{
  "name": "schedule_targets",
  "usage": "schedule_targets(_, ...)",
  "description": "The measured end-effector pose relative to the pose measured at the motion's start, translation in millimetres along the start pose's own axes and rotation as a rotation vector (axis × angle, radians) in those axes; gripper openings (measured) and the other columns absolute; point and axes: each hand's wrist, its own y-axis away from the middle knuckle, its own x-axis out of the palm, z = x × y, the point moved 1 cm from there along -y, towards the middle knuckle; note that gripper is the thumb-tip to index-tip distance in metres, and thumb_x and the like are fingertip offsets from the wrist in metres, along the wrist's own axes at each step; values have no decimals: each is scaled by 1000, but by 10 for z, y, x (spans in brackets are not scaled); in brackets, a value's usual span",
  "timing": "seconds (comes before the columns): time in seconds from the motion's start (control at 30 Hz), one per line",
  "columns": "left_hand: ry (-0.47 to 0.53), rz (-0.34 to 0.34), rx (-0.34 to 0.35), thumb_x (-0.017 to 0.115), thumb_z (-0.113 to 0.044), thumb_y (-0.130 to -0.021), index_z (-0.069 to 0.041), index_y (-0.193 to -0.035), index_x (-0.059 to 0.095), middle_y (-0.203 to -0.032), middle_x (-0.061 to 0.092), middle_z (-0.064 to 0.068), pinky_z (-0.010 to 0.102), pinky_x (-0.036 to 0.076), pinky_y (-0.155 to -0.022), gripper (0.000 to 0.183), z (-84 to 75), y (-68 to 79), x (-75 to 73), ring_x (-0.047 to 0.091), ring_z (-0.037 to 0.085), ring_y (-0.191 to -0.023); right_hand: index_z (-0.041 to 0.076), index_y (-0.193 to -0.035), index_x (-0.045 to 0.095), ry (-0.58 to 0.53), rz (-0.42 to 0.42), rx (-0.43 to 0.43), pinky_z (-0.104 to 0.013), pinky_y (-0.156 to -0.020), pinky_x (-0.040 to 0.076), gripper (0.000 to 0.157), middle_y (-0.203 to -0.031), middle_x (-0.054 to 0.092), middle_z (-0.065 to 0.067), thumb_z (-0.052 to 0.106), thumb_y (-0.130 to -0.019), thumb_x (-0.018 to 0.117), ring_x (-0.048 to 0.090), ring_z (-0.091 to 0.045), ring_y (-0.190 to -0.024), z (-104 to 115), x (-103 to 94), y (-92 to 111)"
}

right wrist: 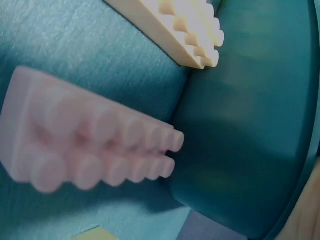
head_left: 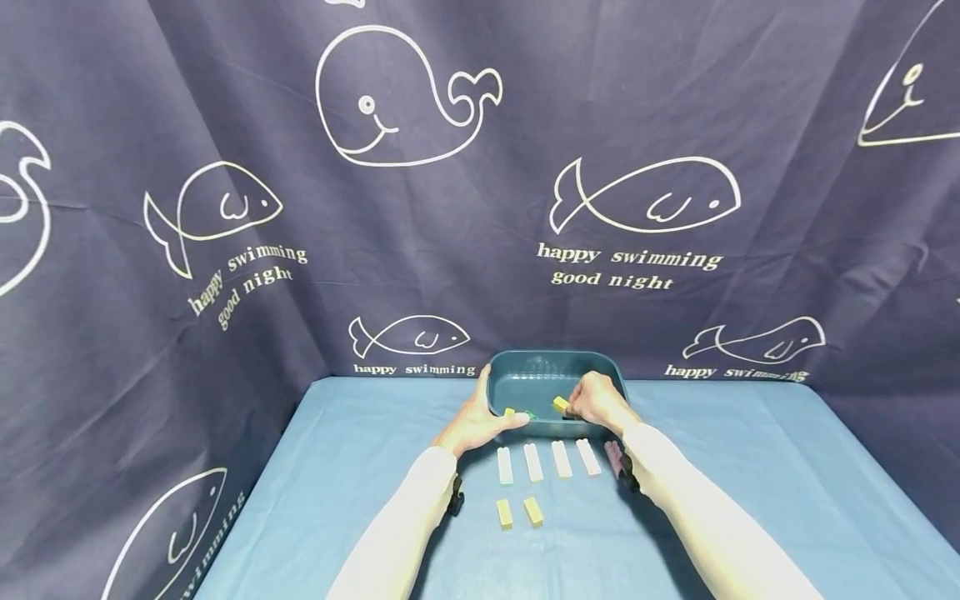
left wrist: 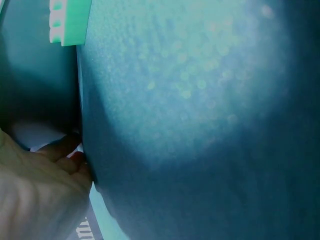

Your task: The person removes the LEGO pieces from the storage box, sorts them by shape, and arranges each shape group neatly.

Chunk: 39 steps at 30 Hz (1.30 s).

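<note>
A teal basin (head_left: 555,427) stands at the back of the table. At its left front corner my left hand (head_left: 480,421) grips it, fingers along the left side and thumb over the front rim. My right hand (head_left: 600,400) reaches inside at the right, fingertips pinching a yellow toy building brick (head_left: 561,405). Another yellow brick (head_left: 509,412) and a green piece (head_left: 531,416) show inside near the left thumb. The right wrist view shows a pink studded brick (right wrist: 95,132) and a cream brick (right wrist: 175,35) outside the basin wall.
Before the basin runs a row of long pale bricks (head_left: 561,459), the rightmost pink brick (head_left: 614,458) beside my right wrist. Two yellow bricks (head_left: 504,514) lie nearer. A dark blue curtain (head_left: 510,208) hangs behind the blue table (head_left: 330,483).
</note>
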Motion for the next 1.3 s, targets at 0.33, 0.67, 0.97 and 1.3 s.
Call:
schedule_targets(0.33,-2,2,4,93,-48,-84,-24,-177,4,-181,29,14,57,34,-133,131,-7,5,9,39,36,-163,3,-89,86,-71,-41,-14,-43,-82,65,9,-92,83,-12,10,-85,89,73,-20,-79,0,16,-4)
schedule_targets(0.67,7,-1,18,93,-47,-84,-28,-177,7,-178,36,13,56,36,-131,128,-7,13,16,43,36,-160,5,-92,86,-135,-113,-32,-35,-78,60,14,-94,84,-12,16,-83,90,73,-19,-82,-12,-2,46)
schedule_targets(0.97,3,-6,12,93,-48,-84,-30,-177,7,-177,38,14,57,37,-130,128,10,-5,21,45,36,-159,6,-96,86,-175,-125,-28,-30,-76,56,20,-101,84,-13,22,-84,91,70,-19,-85,1,-26,69)
schedule_targets(1.3,-11,-9,-15,93,-50,-83,-30,-177,7,-174,42,18,58,38,-129,129,-5,10,15,46,39,-157,9,-97,87,-230,-113,-3,-27,-70,53,19,-103,84,-12,25,-87,91,69,-19,-83,22,-24,134)
